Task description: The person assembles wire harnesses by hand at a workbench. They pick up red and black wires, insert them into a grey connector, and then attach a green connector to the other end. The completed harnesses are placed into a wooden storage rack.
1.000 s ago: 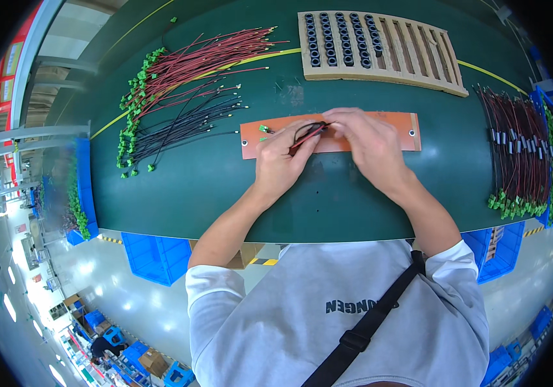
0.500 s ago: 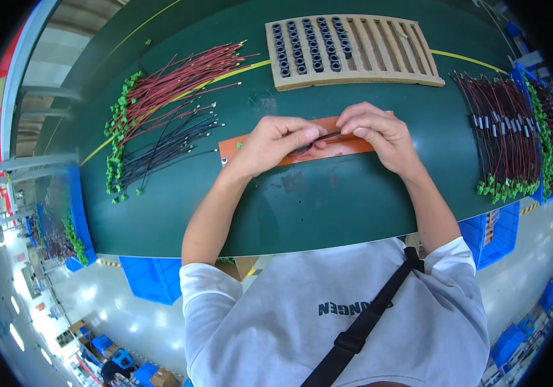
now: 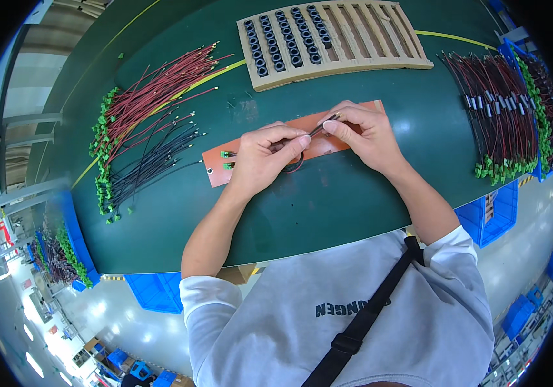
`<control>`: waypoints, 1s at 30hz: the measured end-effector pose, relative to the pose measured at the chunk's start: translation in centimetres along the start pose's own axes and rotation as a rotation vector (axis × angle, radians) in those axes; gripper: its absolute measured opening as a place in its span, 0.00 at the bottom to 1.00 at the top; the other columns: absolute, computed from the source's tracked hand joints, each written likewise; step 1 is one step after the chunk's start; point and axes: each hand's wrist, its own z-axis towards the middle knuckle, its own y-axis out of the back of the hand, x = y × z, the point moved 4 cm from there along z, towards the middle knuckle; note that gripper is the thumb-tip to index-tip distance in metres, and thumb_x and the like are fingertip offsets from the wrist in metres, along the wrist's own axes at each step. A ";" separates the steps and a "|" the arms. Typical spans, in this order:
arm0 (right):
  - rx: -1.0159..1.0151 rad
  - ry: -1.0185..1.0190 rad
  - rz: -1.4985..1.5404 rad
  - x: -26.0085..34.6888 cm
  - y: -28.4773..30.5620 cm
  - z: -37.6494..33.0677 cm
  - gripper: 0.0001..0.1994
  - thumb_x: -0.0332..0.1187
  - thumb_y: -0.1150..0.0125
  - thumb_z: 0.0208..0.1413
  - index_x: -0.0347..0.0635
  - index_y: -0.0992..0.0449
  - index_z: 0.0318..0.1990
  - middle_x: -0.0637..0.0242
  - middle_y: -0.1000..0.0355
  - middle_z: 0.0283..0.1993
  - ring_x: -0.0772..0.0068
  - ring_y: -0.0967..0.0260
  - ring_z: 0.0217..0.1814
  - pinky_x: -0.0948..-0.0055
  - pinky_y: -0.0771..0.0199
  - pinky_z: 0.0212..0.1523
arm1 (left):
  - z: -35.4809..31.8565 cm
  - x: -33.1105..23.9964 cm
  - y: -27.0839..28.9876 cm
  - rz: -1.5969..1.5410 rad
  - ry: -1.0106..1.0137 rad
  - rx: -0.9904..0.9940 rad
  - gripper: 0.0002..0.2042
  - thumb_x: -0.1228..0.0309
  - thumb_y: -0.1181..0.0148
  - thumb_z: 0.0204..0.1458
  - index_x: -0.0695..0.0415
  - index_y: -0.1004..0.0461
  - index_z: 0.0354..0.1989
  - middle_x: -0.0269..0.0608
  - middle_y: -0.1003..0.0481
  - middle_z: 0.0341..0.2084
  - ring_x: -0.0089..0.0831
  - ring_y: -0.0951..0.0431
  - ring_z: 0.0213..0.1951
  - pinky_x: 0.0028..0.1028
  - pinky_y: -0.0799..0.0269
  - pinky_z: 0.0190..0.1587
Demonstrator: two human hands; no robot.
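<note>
Over an orange board (image 3: 217,175) on the green table, both my hands pinch thin dark wires (image 3: 317,129). The thumb and fingers of my left hand (image 3: 265,158) are closed on them on the left. My right hand (image 3: 365,134) grips the wires close to their pale metal tips, which stick out above its fingers. A loop of black and red wire (image 3: 296,166) hangs beside my left thumb. At the board's left end sit two small green connectors (image 3: 227,155), partly behind my left hand. Whether the held wires run to these connectors is hidden.
Red wires (image 3: 154,87) and black wires (image 3: 154,158) with green connectors lie at left. A cardboard tray (image 3: 347,72) with several rows of black rings stands at the back. Bundled wires with grey cylinders (image 3: 492,106) lie at right. Blue bins (image 3: 154,291) stand below the table edge.
The view has shifted slightly. My hands have turned so the wires now slant upward to the right and their tips show. The wire loop and the green connectors are now more visible.
</note>
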 end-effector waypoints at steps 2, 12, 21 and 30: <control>-0.010 0.003 -0.014 0.1 -0.2 0.0 0.08 0.31 0.34 0.63 0.35 0.16 0.42 0.64 0.21 0.40 0.77 0.25 0.41 0.76 0.25 0.43 | 0.1 -0.1 0.3 0.033 0.040 0.063 0.08 0.73 0.38 0.63 0.65 0.18 0.43 0.40 0.20 0.34 0.23 0.21 0.31 0.23 0.25 0.34; -0.082 0.030 -0.234 0.7 -0.2 0.2 0.10 0.34 0.33 0.63 0.35 0.16 0.38 0.69 0.27 0.32 0.77 0.32 0.37 0.76 0.31 0.37 | -3.2 -1.0 1.7 0.220 -0.263 -0.143 0.19 0.79 0.34 0.57 0.63 0.28 0.57 0.47 0.26 0.52 0.35 0.23 0.54 0.31 0.24 0.56; -0.012 0.095 -0.320 0.4 -0.4 0.4 0.08 0.32 0.31 0.60 0.36 0.18 0.39 0.66 0.27 0.35 0.71 0.30 0.41 0.72 0.30 0.40 | -3.9 0.0 1.2 0.406 -0.396 -0.267 0.13 0.85 0.33 0.53 0.65 0.22 0.47 0.47 0.21 0.42 0.34 0.18 0.42 0.28 0.20 0.45; -0.080 0.536 -0.631 4.6 -2.5 0.0 0.16 0.32 0.24 0.46 0.43 0.19 0.43 0.66 0.26 0.43 0.57 0.28 0.50 0.59 0.29 0.54 | -3.8 -0.4 1.1 0.355 -0.351 -0.296 0.12 0.84 0.33 0.54 0.65 0.21 0.47 0.47 0.20 0.40 0.34 0.18 0.41 0.28 0.21 0.44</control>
